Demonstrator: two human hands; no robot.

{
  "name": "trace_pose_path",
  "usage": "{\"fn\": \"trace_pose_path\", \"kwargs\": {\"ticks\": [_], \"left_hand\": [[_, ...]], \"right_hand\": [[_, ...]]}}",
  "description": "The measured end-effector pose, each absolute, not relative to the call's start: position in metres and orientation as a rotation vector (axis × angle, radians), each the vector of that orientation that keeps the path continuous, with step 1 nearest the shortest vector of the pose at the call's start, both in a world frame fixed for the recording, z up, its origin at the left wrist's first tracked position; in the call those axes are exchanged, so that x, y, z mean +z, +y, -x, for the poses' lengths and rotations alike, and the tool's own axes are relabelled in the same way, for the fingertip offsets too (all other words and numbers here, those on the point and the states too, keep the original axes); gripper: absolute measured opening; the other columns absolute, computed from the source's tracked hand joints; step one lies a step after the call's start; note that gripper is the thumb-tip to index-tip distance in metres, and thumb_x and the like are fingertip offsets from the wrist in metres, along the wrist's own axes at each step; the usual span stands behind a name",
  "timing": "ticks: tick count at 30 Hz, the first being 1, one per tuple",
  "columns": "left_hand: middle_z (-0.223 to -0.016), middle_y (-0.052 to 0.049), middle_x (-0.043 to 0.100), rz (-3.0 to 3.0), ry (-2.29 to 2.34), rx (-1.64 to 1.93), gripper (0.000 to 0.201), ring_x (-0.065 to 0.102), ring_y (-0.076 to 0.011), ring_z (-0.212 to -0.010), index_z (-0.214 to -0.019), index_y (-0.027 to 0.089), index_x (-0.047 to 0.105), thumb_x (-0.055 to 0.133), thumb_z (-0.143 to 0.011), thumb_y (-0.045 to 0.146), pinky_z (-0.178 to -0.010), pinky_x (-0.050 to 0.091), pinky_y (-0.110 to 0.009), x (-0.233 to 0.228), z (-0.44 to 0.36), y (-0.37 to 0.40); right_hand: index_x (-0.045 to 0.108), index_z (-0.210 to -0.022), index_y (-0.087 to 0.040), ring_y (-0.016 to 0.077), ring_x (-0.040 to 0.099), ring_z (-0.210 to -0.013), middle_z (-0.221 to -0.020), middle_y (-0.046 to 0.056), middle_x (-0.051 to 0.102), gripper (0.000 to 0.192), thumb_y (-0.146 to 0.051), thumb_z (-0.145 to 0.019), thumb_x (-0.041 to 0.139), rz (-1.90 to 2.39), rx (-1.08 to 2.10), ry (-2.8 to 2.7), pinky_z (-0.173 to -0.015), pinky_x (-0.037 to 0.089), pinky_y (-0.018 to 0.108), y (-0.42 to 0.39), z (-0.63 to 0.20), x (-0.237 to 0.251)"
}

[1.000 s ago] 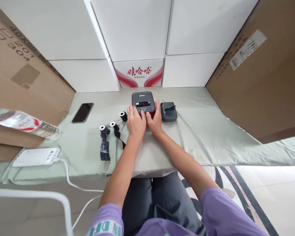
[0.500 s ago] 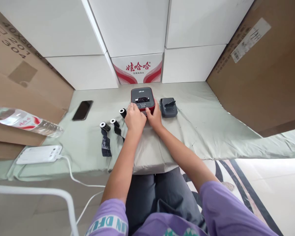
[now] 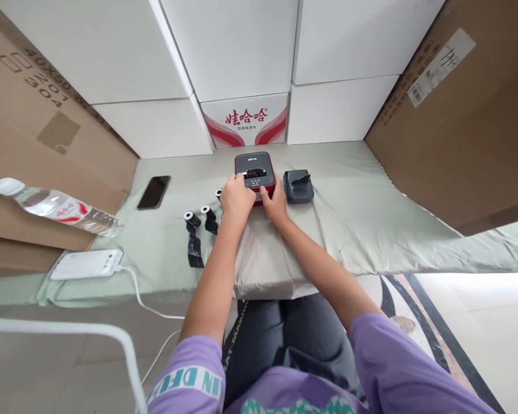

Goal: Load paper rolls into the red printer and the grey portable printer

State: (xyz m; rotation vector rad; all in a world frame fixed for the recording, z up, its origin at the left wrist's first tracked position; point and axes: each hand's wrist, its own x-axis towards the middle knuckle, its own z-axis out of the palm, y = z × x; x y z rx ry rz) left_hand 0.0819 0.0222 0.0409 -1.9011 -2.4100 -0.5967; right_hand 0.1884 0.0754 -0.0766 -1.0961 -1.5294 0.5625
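Just above the middle of the frame, both hands rest on the near edge of a small red-and-black box-shaped label printer [image 3: 255, 171] that sits on a pale green cloth-covered table [image 3: 362, 230]. The left hand [image 3: 236, 198] curls over the printer's lower-left corner, fingers bent down onto the top panel; the right hand [image 3: 275, 204] cups the lower-right corner with its thumb toward the buttons. Neither is closed around the machine — they seem to brace it from both sides so it will not slide on the cloth.

Touching or nearly touching the printer's right side sits a smaller dark grey printer [image 3: 299, 186]. Left of the hands lie three small black rolls with white cores [image 3: 201, 214], one partly hidden by the left hand, two trailing dark ribbon. Further left lie a black phone [image 3: 154, 191], a white power strip [image 3: 86, 264] and a clear plastic water bottle [image 3: 56, 206]. White boxes [image 3: 237, 52] wall the far edge close behind the printer; open cloth remains to the right.
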Motion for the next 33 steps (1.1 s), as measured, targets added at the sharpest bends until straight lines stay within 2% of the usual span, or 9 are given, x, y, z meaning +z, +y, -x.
{"fn": "trace_pose_path", "kwargs": {"ticks": [10, 25, 33], "left_hand": [[-0.125, -0.018, 0.07, 1.935, -2.422, -0.641, 0.035, 0.069, -0.0318, -0.115, -0.121, 0.015, 0.067, 0.053, -0.089, 0.007, -0.094, 0.053, -0.037, 0.044, -0.078, 0.019], [-0.128, -0.015, 0.069, 1.927, -2.393, -0.66, 0.036, 0.069, -0.0312, -0.115, -0.122, 0.019, 0.067, 0.049, -0.092, 0.01, -0.095, 0.053, -0.038, 0.035, -0.078, 0.012], [-0.127, -0.012, 0.073, 2.044, -2.288, -0.654, 0.037, 0.068, -0.0274, -0.118, -0.119, 0.02, 0.073, 0.046, -0.094, 0.013, -0.104, 0.052, -0.035, 0.036, -0.056, 0.017]], "right_hand": [[0.048, -0.148, -0.013, 0.0321, 0.06, -0.135, -0.15, 0.024, 0.059, 0.071, -0.059, -0.094, 0.053, 1.053, 0.609, -1.476, -0.118, 0.046, 0.052, 0.073, -0.19, -0.073], [0.045, -0.148, -0.013, 0.0312, 0.061, -0.135, -0.147, 0.024, 0.061, 0.074, -0.064, -0.095, 0.052, 1.048, 0.59, -1.494, -0.117, 0.047, 0.051, 0.076, -0.192, -0.076], [0.043, -0.15, -0.013, 0.0316, 0.059, -0.138, -0.15, 0.024, 0.059, 0.074, -0.063, -0.095, 0.053, 1.068, 0.576, -1.509, -0.118, 0.046, 0.052, 0.078, -0.192, -0.077]]}}
